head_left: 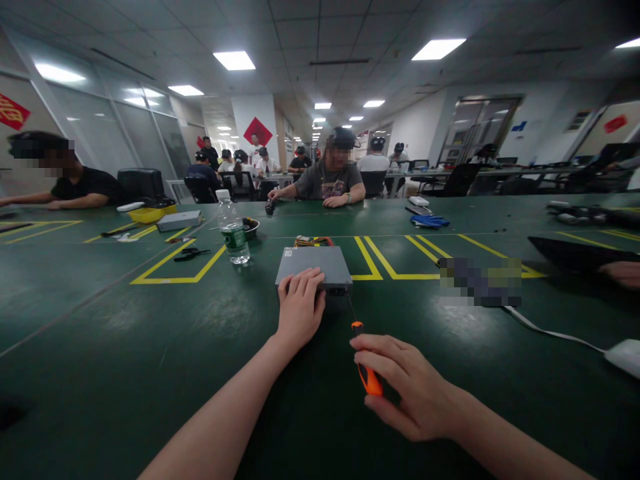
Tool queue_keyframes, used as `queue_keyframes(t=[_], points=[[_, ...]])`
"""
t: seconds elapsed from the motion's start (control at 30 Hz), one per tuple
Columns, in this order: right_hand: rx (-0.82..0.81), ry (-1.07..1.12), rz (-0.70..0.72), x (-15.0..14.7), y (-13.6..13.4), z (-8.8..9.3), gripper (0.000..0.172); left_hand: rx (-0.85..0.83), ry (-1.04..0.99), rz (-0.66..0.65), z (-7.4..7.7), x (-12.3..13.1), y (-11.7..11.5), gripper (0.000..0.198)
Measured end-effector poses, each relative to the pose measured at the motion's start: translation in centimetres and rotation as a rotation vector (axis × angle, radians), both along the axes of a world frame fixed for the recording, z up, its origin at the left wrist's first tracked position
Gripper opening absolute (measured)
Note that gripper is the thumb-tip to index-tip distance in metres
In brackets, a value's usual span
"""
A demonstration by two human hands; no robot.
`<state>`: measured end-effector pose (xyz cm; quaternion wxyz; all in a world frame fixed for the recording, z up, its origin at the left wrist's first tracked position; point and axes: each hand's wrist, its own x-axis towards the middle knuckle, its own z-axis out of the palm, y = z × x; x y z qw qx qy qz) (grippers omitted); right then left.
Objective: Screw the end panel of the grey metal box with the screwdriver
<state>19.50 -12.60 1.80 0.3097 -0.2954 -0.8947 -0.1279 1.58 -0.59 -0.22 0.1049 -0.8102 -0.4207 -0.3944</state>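
Note:
A grey metal computer power supply (327,262) lies on the green table in front of me, its bundle of coloured cables (314,241) at the far side. My left hand (300,303) rests on its top and near edge, fingers curled over the casing. In my right hand (405,380) is an orange and black screwdriver (369,379), held by the handle between thumb and fingers. Its thin shaft points up and away, with the tip at the near right corner of the power supply. Whether the tip sits in a screw is too small to tell.
A water bottle (233,230) stands left of the power supply, beside a small metal bowl (250,228). Black tools (191,254), another grey box (179,221) and a yellow tray (151,213) lie farther left. Blue gloves (428,221) are at the back right. A person (333,173) sits opposite.

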Motion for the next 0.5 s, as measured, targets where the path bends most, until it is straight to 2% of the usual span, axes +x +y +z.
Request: queue_keyframes(t=[0.1,0.23,0.33,0.5], points=[[0.049,-0.039,0.011,-0.10,0.19,0.11,0.031,0.005,-0.005,-0.001,-0.03,-0.01,0.00,0.028],[0.138,0.071,-0.015,-0.02,0.34,-0.31,0.027,0.002,-0.005,-0.006,-0.01,-0.02,0.03,0.028],[0.110,0.088,-0.031,0.13,0.22,-0.44,0.027,0.000,0.000,-0.008,-0.02,-0.02,0.06,0.028],[0.042,-0.016,-0.006,-0.03,0.17,0.04,0.035,0.016,-0.006,-0.002,-0.17,0.02,0.15,0.028]])
